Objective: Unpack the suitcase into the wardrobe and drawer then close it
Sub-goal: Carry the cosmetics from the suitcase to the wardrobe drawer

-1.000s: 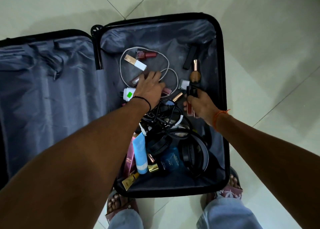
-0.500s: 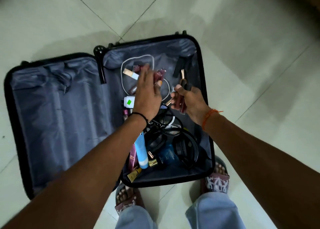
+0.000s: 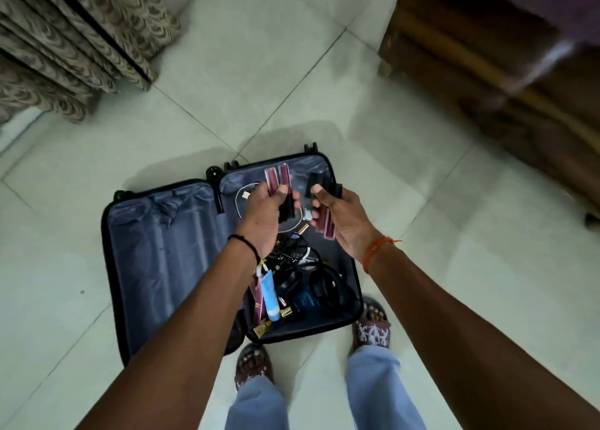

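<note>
Left hand (image 3: 264,215) grips lip-gloss tubes (image 3: 276,177) | right hand (image 3: 344,221) grips more, caps blurred

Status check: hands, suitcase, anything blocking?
Left hand grips lip gloss tubes; right hand grips more tubes. Suitcase open on floor, cables, headphones, blue tube inside. Nothing blocking.

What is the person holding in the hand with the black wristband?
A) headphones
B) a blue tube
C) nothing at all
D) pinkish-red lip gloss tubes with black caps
D: the left hand, the one with the black wristband, grips two pinkish-red lip gloss tubes that stick up above its fingers, while the blue tube and headphones lie in the suitcase.
</note>
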